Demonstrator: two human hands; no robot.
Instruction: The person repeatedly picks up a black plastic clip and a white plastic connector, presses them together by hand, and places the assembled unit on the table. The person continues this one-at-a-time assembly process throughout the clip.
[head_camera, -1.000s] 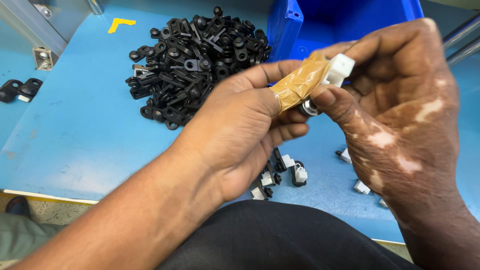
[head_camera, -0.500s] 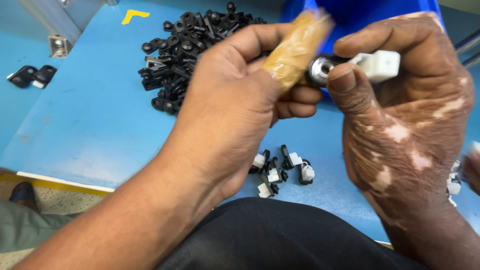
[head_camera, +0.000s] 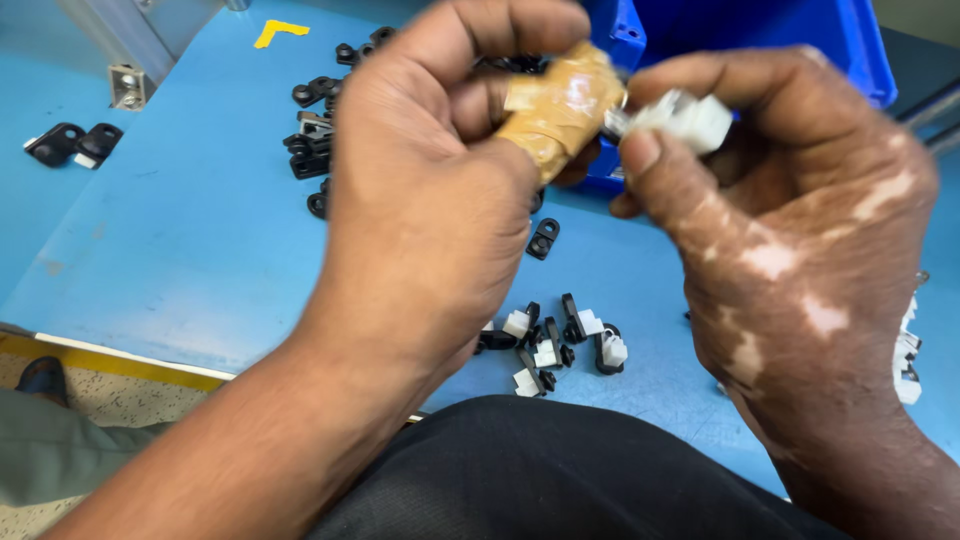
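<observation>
Tan tape-wrapped tool (head_camera: 560, 105) meets small white plastic clip (head_camera: 680, 118) above the blue worktable (head_camera: 180, 240).
Left hand (head_camera: 430, 210) fingers clamp the tool; right hand (head_camera: 790, 250) fingertips pinch the clip against its tip, black-and-white assembled clips (head_camera: 555, 345) lying below.

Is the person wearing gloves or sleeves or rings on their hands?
No gloves: both the left hand and the right hand are bare, and so are the forearms, with no sleeves in view. The left thumb is wrapped in tan tape. No rings or watch show, though the picture is a bit blurry.
</observation>
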